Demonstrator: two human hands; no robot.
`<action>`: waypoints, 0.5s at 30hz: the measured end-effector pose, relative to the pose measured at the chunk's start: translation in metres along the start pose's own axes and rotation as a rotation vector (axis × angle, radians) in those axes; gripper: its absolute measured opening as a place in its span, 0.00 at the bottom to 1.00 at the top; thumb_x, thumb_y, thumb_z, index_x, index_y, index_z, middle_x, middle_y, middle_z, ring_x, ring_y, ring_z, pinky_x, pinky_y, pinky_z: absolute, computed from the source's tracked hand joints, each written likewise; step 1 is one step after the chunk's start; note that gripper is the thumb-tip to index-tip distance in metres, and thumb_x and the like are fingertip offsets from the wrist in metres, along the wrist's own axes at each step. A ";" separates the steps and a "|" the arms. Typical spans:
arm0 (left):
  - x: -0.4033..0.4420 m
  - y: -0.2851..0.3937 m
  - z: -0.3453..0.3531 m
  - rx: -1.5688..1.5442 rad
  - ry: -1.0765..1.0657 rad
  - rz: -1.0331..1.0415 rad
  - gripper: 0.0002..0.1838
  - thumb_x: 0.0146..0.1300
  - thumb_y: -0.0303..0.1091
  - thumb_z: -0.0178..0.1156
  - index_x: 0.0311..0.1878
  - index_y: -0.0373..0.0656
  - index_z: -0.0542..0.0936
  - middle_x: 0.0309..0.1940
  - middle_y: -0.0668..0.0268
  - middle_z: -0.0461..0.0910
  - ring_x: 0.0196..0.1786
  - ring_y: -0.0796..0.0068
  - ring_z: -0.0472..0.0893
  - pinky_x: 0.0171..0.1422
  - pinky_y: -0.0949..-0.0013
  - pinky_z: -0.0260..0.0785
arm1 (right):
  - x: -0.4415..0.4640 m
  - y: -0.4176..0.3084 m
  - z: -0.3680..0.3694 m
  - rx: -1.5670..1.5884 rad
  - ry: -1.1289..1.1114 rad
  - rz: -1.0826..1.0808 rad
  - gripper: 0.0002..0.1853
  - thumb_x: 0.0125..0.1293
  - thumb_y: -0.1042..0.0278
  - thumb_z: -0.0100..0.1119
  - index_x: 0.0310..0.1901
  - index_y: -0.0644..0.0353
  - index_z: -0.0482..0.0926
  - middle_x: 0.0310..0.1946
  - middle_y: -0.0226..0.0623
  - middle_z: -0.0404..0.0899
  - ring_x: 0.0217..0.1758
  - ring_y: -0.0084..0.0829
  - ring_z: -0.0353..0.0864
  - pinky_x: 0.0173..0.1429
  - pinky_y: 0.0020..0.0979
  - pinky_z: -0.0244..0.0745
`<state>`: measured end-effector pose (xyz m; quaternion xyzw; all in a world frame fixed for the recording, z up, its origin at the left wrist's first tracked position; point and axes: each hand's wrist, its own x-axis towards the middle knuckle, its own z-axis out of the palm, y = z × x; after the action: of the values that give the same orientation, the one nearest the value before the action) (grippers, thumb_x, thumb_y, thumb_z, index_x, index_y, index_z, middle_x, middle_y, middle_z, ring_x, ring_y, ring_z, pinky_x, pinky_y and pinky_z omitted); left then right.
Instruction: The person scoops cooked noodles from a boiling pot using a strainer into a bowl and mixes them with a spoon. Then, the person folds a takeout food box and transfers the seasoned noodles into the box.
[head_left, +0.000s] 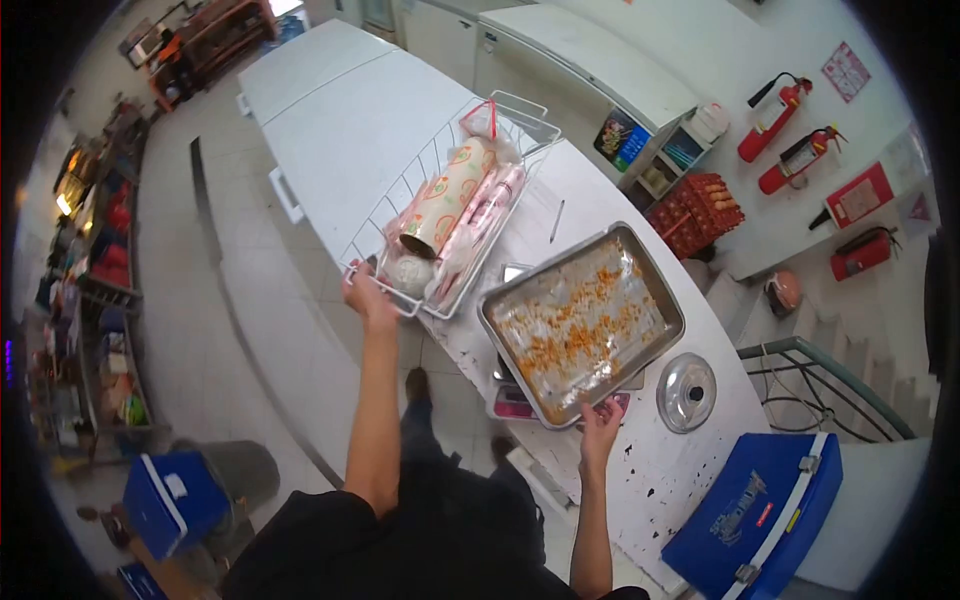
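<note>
My left hand (370, 297) is closed on the near left corner of a white wire basket (362, 237). In the basket lie a patterned roll with a hollow core (452, 195), pink-and-white plastic packs (480, 215) and a white ball (408, 274), perhaps string. My right hand (600, 432) grips the near rim of a rectangular metal tray (668, 290), its fingers partly hidden below the edge. Orange-brown crumbs (580, 335) are scattered over the tray's bottom. Partly covered by the tray is a pink device (512, 402), possibly a scale.
A round metal lid (687, 393) lies right of the tray, and a pen (557, 221) behind it. A blue cooler box (755, 512) stands at the near right, by a stair railing (830, 370). Fire extinguishers (775, 118) hang on the wall.
</note>
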<state>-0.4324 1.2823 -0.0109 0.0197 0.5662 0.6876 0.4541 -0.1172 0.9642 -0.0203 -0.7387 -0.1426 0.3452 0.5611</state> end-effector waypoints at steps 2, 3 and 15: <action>0.045 0.021 0.002 0.053 -0.083 0.008 0.19 0.62 0.28 0.58 0.57 0.41 0.77 0.39 0.62 0.78 0.23 0.72 0.75 0.21 0.71 0.64 | 0.007 0.027 -0.004 -0.059 0.097 -0.047 0.22 0.67 0.70 0.63 0.59 0.62 0.66 0.41 0.34 0.76 0.44 0.23 0.76 0.44 0.25 0.73; 0.077 0.030 0.012 0.070 -0.101 -0.016 0.16 0.62 0.27 0.58 0.53 0.40 0.80 0.35 0.63 0.78 0.17 0.72 0.72 0.17 0.73 0.59 | 0.012 0.035 -0.007 -0.087 0.142 -0.068 0.20 0.67 0.70 0.62 0.58 0.61 0.68 0.40 0.31 0.77 0.44 0.22 0.76 0.43 0.26 0.74; 0.283 0.130 0.080 0.098 -0.136 -0.072 0.13 0.59 0.27 0.61 0.48 0.43 0.84 0.34 0.63 0.76 0.21 0.71 0.73 0.21 0.70 0.67 | 0.029 -0.007 -0.011 -0.509 0.399 -0.060 0.22 0.68 0.62 0.64 0.59 0.63 0.73 0.50 0.41 0.80 0.48 0.31 0.80 0.54 0.32 0.74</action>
<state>-0.6330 1.5335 -0.0168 0.0683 0.5674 0.6392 0.5146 -0.0874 0.9761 -0.0222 -0.9039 -0.1332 0.1300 0.3851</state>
